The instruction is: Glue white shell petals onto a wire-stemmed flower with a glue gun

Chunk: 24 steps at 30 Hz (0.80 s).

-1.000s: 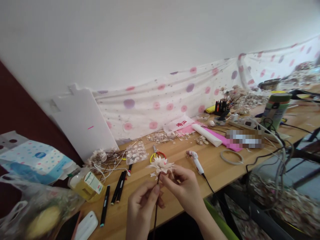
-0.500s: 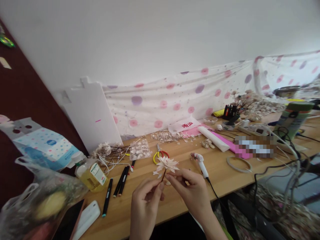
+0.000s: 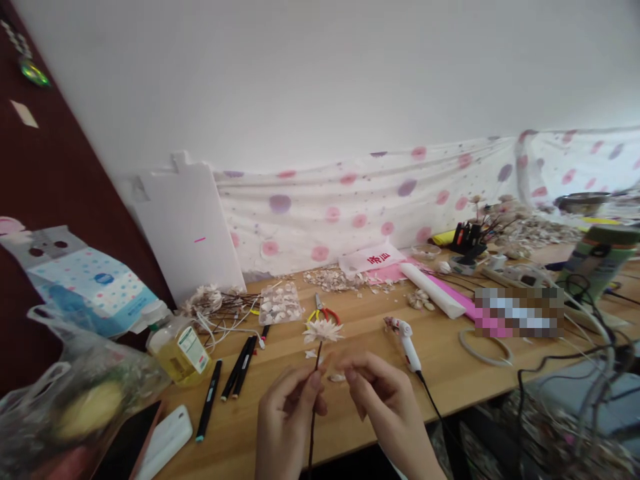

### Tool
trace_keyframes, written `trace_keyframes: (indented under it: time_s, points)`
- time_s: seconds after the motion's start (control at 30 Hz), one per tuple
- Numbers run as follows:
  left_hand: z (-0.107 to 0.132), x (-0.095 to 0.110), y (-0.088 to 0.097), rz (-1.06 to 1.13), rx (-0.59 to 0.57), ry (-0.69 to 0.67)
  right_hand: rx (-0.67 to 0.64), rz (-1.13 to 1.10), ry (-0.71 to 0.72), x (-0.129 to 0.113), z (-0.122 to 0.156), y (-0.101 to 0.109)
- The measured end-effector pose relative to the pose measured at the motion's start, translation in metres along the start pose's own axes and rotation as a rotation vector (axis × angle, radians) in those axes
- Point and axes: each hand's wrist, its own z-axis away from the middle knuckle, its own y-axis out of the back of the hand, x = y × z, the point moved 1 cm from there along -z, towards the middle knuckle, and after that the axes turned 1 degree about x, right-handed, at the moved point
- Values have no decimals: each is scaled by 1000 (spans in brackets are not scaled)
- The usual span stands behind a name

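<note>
Your left hand [image 3: 286, 420] is closed on a dark wire stem [image 3: 316, 380], pinching it so that the shell flower [image 3: 323, 331] stands upright, clear of the wooden table [image 3: 230, 427]. Your right hand [image 3: 384, 400] is just beside it, fingertips drawn together; they seem empty, but you can't be sure from this view. A loose shell petal [image 3: 336, 377] lies just below. The glue gun [image 3: 409, 343] sits near that hand, with pliers [image 3: 324, 313] and a bag of shells [image 3: 280, 303] beyond. The stem's lower end runs out of frame, and a pixelated patch [image 3: 520, 312] hides what lies at right.
</note>
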Motion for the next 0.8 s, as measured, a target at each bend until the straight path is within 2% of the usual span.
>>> trace_keyframes:
  time_s: [0.2, 0.3, 0.43, 0.53, 0.67, 0.8]
  points:
    - [5, 1, -1, 74, -18, 33, 87, -26, -72, 12, -2, -2]
    - [7, 4, -3, 93, 20, 41, 96, -74, -91, 14, -3, -3]
    - [7, 5, -4, 72, 15, 15, 115, -140, -33, 15, -2, -6]
    - [7, 2, -4, 18, 36, -32, 158, -109, 32, 14, -1, -9]
    - [12, 0, -7, -40, 127, -137, 131, -26, 96, 14, -3, -14]
    - [17, -1, -10, -96, 157, -224, 130, -125, 74, 17, -6, -18]
